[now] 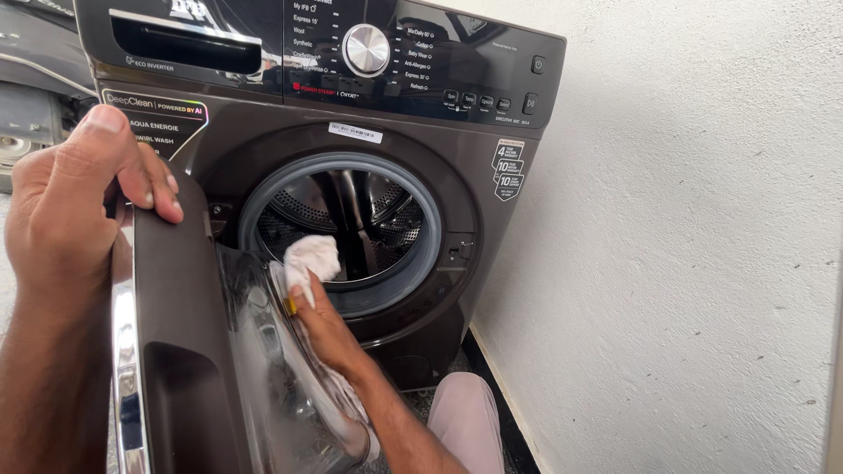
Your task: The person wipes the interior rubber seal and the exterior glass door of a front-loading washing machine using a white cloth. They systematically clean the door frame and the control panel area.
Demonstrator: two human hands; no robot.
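Observation:
A dark grey front-loading washing machine [413, 149] fills the view, its round door [180, 351] swung open towards me. My left hand [75, 189] grips the top edge of the open door. My right hand [320, 320] holds a white cloth [312, 256] and presses it against the inner glass bowl [272, 369] of the door, just in front of the grey rubber seal [430, 254] of the drum opening. The steel drum [356, 219] behind shows nothing inside.
A white rough wall [685, 263] stands close on the machine's right. My knee in light pink trousers [465, 421] is on the floor below the door. A control knob [366, 50] and buttons sit on the top panel. Another appliance [26, 114] is at far left.

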